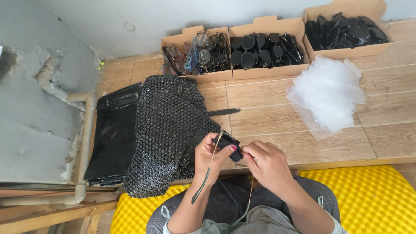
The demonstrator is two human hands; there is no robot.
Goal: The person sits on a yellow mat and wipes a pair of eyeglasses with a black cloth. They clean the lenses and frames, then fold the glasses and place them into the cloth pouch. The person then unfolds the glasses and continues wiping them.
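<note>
My left hand (211, 159) and my right hand (265, 164) meet over my lap at the front edge of the wooden surface (277, 119). Between them they hold a pair of dark glasses (229, 144) with a small black cloth pressed to the lens. My left fingers pinch the frame and cloth; one thin temple arm (203, 184) hangs down past my left wrist. My right fingers close on the frame's right side. Part of the frame is hidden by my fingers.
A sheet of black bubble wrap (167, 130) and flat black bags (113, 134) lie to the left. Clear plastic bags (329, 93) are piled at right. Three cardboard boxes (197, 76) (271, 71) (346, 52) of glasses stand along the wall. Yellow foam (372, 199) lies under me.
</note>
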